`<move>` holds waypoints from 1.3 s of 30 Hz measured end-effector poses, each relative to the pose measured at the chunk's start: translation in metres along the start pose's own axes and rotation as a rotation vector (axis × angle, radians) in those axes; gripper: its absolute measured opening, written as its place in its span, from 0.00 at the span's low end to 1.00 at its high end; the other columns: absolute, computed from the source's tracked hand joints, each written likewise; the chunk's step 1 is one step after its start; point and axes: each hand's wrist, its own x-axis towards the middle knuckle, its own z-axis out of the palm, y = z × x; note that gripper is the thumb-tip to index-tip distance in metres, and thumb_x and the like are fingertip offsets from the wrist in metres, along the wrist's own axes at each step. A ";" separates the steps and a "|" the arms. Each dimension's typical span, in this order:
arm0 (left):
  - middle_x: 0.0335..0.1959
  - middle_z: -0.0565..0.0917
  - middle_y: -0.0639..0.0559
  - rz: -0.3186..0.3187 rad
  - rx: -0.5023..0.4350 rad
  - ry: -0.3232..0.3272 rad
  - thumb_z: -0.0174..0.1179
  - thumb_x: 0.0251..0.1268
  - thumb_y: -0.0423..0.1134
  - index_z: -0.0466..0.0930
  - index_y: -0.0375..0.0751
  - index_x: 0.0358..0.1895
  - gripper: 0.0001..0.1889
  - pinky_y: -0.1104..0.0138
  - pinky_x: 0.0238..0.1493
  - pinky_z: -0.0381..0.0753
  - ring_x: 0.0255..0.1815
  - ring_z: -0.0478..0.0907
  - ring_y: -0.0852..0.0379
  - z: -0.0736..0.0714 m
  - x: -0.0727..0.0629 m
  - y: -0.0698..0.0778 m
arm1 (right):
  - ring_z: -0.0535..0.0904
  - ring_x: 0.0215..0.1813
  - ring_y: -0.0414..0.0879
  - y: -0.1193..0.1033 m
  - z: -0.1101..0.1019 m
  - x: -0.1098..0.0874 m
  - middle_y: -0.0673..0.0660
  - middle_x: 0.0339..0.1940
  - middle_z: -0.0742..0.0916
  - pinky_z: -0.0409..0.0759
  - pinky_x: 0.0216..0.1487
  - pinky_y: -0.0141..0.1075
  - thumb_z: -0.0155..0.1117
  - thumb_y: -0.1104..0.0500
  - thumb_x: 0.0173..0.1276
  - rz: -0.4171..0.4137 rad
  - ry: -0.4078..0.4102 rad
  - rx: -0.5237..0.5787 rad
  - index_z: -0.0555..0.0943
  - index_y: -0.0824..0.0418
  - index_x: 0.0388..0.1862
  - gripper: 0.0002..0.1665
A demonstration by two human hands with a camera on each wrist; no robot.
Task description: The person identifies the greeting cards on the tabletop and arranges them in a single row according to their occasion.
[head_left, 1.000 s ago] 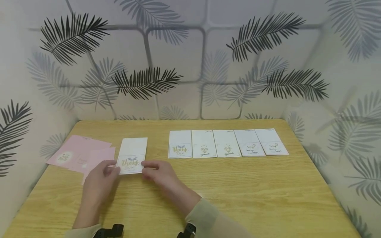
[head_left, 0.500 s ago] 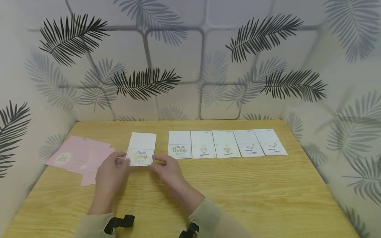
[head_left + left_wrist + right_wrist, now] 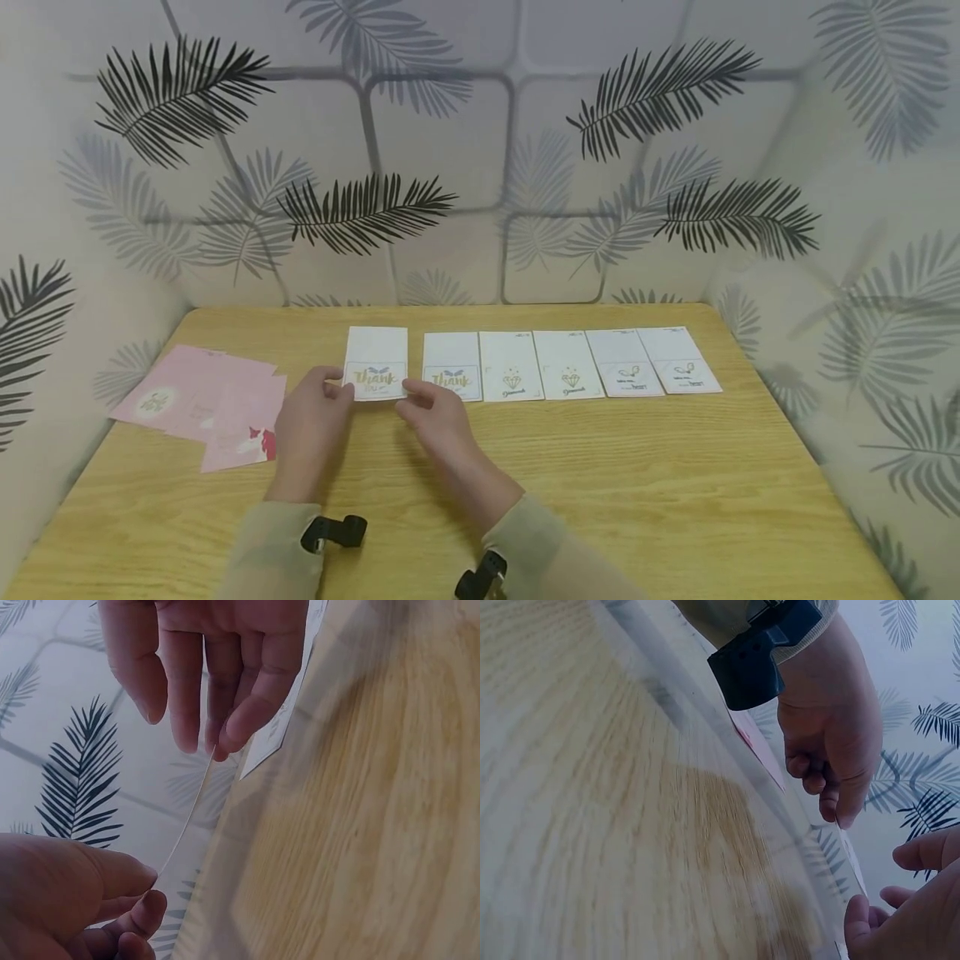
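A white card with gold "Thank you" lettering (image 3: 376,354) is held upright-facing between both hands. My left hand (image 3: 309,425) pinches its lower left edge between thumb and fingers. At the lower right edge, my right hand (image 3: 447,421) pinches it with thumb and fingertips. The left wrist view shows the card edge-on as a thin, slightly bowed line (image 3: 187,817) running between the two hands, raised off the wood. Just to its right lies a matching "Thank you" card (image 3: 452,346), first in a row, partly covered by the right hand's fingers.
Two diamond-print cards (image 3: 512,358) and two heart-lettered cards (image 3: 626,358) continue the row rightward on the wooden table (image 3: 600,483). Several pink cards (image 3: 195,383) overlap at the left. A leaf-patterned backdrop (image 3: 450,150) stands behind the table.
Both hands have carried the card rightward and away from me, from beside the pink cards to near the row. The lower pink card's red-and-white print now shows.
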 end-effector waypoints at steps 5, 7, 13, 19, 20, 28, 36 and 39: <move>0.55 0.89 0.35 0.002 0.017 -0.016 0.59 0.82 0.44 0.80 0.35 0.68 0.21 0.41 0.56 0.80 0.57 0.86 0.36 0.005 0.004 0.005 | 0.83 0.66 0.52 0.002 -0.005 0.004 0.59 0.60 0.89 0.81 0.68 0.48 0.70 0.63 0.77 -0.027 -0.013 -0.040 0.84 0.64 0.72 0.27; 0.55 0.89 0.35 0.000 0.021 -0.018 0.59 0.82 0.44 0.80 0.35 0.67 0.21 0.41 0.57 0.80 0.57 0.86 0.36 0.007 0.005 0.006 | 0.82 0.66 0.53 0.002 -0.005 0.004 0.59 0.61 0.89 0.81 0.69 0.49 0.70 0.63 0.77 -0.031 -0.018 -0.053 0.84 0.64 0.73 0.27; 0.57 0.89 0.36 -0.027 0.043 -0.041 0.59 0.83 0.44 0.80 0.36 0.68 0.20 0.41 0.57 0.80 0.57 0.85 0.36 0.013 0.011 0.006 | 0.82 0.69 0.54 0.004 -0.005 0.006 0.60 0.64 0.88 0.79 0.72 0.50 0.70 0.61 0.78 -0.025 -0.021 -0.091 0.84 0.62 0.73 0.27; 0.57 0.89 0.35 -0.025 0.057 -0.050 0.58 0.84 0.44 0.80 0.36 0.68 0.20 0.41 0.57 0.80 0.58 0.85 0.35 0.018 0.014 0.002 | 0.82 0.68 0.53 0.005 -0.005 0.006 0.58 0.64 0.88 0.80 0.70 0.49 0.69 0.60 0.79 -0.003 -0.024 -0.101 0.83 0.61 0.74 0.27; 0.57 0.89 0.35 -0.021 0.059 -0.048 0.58 0.83 0.44 0.80 0.36 0.68 0.20 0.41 0.57 0.80 0.58 0.86 0.35 0.019 0.015 0.001 | 0.82 0.68 0.52 0.006 -0.005 0.006 0.58 0.63 0.88 0.80 0.70 0.49 0.69 0.60 0.79 -0.004 -0.026 -0.105 0.83 0.61 0.75 0.27; 0.56 0.89 0.36 -0.004 0.069 -0.047 0.59 0.82 0.43 0.80 0.35 0.67 0.20 0.41 0.56 0.80 0.57 0.86 0.35 0.022 0.014 -0.003 | 0.83 0.63 0.51 0.009 -0.005 0.006 0.59 0.61 0.88 0.82 0.66 0.47 0.70 0.61 0.77 -0.021 -0.033 -0.100 0.83 0.63 0.74 0.28; 0.53 0.89 0.38 -0.011 0.116 -0.052 0.58 0.82 0.43 0.81 0.36 0.65 0.19 0.44 0.53 0.80 0.52 0.85 0.39 0.025 0.016 -0.003 | 0.83 0.62 0.50 0.011 -0.006 0.005 0.59 0.61 0.89 0.81 0.67 0.48 0.68 0.61 0.78 -0.043 -0.038 -0.153 0.83 0.63 0.74 0.27; 0.53 0.89 0.38 -0.012 0.134 -0.051 0.58 0.81 0.43 0.82 0.36 0.65 0.19 0.44 0.52 0.81 0.51 0.85 0.39 0.027 0.017 -0.003 | 0.83 0.61 0.49 0.012 -0.005 0.006 0.60 0.61 0.89 0.82 0.66 0.47 0.68 0.61 0.78 -0.052 -0.040 -0.166 0.83 0.64 0.73 0.26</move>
